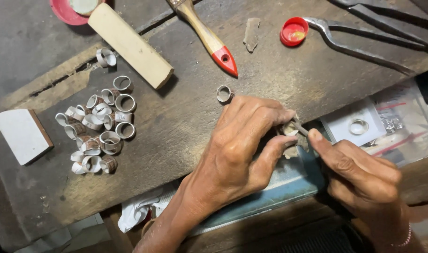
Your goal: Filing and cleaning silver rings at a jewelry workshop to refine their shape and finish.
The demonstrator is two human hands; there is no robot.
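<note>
On the worn dark wooden bench [186, 122], a heap of silver band rings [98, 133] lies left, one loose silver ring [224, 93] just beyond the knuckles. Left hand [242, 145] is clamped around a small pale workpiece [289, 129]; right hand [359, 171] pinches a thin metal tool [302, 129] against it.

Soft, even overhead light, short shadows beneath the hands, sharp centre, slight blur toward the dim corners.
</note>
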